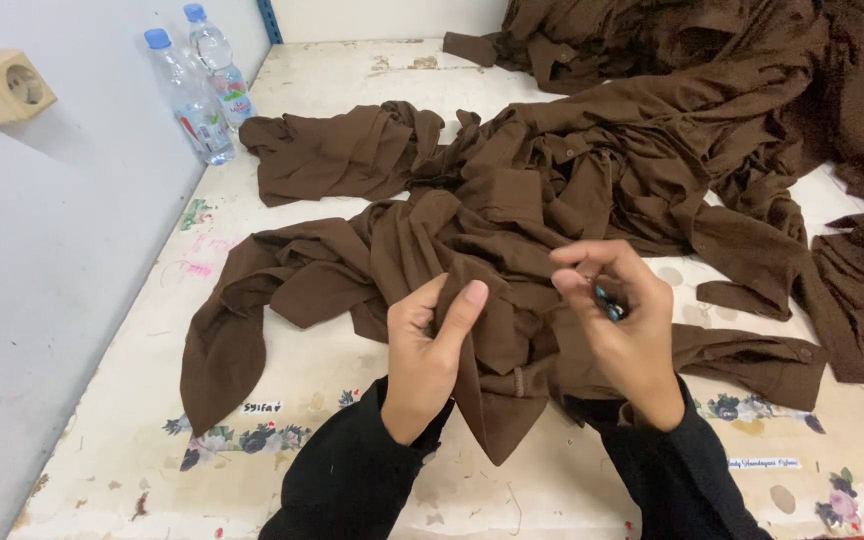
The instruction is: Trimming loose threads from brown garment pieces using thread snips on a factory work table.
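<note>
Trimming stage: the left hand (430, 352) pinched a fold of the brown garment (472, 270); the right hand (620, 322), fingers closed on a small blue tool (608, 304), needed careful aim at the cloth.

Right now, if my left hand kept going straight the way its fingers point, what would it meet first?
The left hand already pinches the brown garment. Pointing up and away, it would likely just push into more of that same cloth; depth is hard to judge.
</note>
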